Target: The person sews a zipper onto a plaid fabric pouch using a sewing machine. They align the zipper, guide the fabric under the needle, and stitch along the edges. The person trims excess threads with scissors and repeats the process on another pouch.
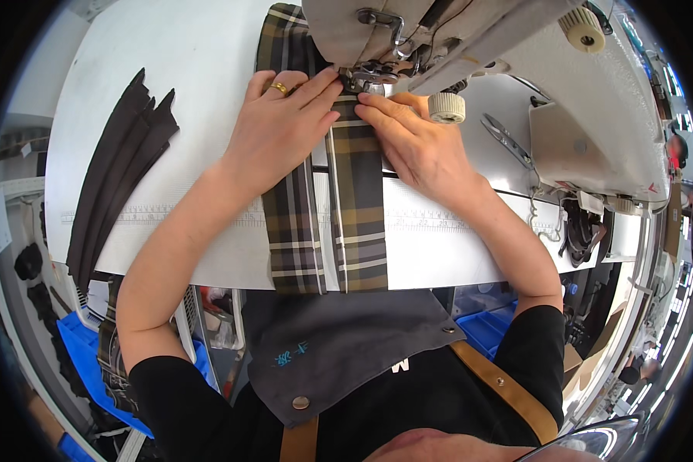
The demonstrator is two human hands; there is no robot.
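A length of olive, black and white plaid fabric (360, 223) runs under the head of a sewing machine (508, 38) and drapes to the table's front edge. It lies in two side-by-side bands with a pale line and a narrow gap between them. My left hand (273, 135) rests flat on the fabric, its fingertips just left of the presser foot (368, 83). On the foot's right side, the fingers of my right hand (427, 150) lie stretched on the fabric's edge, partly behind a white knob (446, 108). The needle point is too small to make out.
Several dark pointed fabric strips (115, 177) lie on the left of the white table (192, 46). Metal scissors (508, 141) rest beside the machine at the right. A dark bundle (581, 235) sits at the right front edge. Below stand blue bins (81, 362), one holding plaid cloth.
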